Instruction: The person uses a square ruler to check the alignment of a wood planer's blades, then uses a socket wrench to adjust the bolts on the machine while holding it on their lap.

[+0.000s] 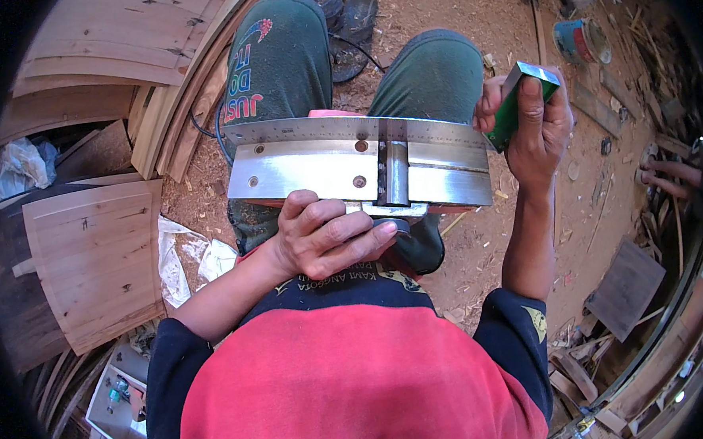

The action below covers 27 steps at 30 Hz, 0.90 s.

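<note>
An electric hand planer [309, 172] rests upside down across my lap, its shiny metal sole facing up. A dark slot with a round steel cutter drum [397, 172] crosses the sole right of the middle. Along the sole's far edge lies a long steel ruler [307, 129]. My left hand [320, 235] is closed on the planer's near side, fingers by a dark round knob. To the right of the planer, my right hand [536, 134] grips a green rectangular block [508, 116] with a pale, shiny end, held up with the thumb on its near face.
Wood panels [95, 257] and stacked boards stand on the left, beside a white cloth [183, 260]. Shavings cover the dirt floor. A paint can [579, 42] and scrap boards lie at the right, where another person's hand [671, 177] shows. Sandals [353, 25] lie beyond my knees.
</note>
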Tool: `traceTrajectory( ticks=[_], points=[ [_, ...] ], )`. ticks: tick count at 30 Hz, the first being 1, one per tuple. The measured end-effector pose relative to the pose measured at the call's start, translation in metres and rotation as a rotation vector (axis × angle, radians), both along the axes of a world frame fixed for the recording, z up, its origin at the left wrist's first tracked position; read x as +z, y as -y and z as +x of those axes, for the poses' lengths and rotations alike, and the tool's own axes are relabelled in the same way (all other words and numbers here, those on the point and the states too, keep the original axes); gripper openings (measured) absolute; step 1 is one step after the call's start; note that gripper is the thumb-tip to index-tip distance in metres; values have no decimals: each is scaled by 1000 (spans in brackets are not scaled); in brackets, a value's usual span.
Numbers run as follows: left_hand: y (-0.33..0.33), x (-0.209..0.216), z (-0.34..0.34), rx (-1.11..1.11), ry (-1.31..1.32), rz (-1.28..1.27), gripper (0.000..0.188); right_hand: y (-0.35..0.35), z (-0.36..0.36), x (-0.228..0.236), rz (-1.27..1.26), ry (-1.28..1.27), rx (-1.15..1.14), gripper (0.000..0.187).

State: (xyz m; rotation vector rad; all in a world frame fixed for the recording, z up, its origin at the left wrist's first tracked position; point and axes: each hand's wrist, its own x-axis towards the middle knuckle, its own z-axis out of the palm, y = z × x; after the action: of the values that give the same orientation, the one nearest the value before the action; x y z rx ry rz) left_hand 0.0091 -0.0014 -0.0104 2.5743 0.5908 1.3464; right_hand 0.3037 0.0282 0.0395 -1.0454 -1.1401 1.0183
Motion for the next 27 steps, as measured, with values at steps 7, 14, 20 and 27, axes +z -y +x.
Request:
traceTrajectory(
  ticks=[7, 14, 20, 27],
  points=[
    [-1, -1, -1, -6, 11, -2, 42, -1, -1, 1, 2, 10, 1, 24],
    [0, -1, 0, -9, 11, -1, 43, -1, 0, 1, 2, 13, 11, 24],
    [-1, 0, -1, -9, -10, 17, 39, -1, -1, 2, 2, 5, 5, 24],
    [-1, -1, -2, -11, -19, 15, 38, -1, 0, 1, -9, -1, -6, 25]
  ],
)
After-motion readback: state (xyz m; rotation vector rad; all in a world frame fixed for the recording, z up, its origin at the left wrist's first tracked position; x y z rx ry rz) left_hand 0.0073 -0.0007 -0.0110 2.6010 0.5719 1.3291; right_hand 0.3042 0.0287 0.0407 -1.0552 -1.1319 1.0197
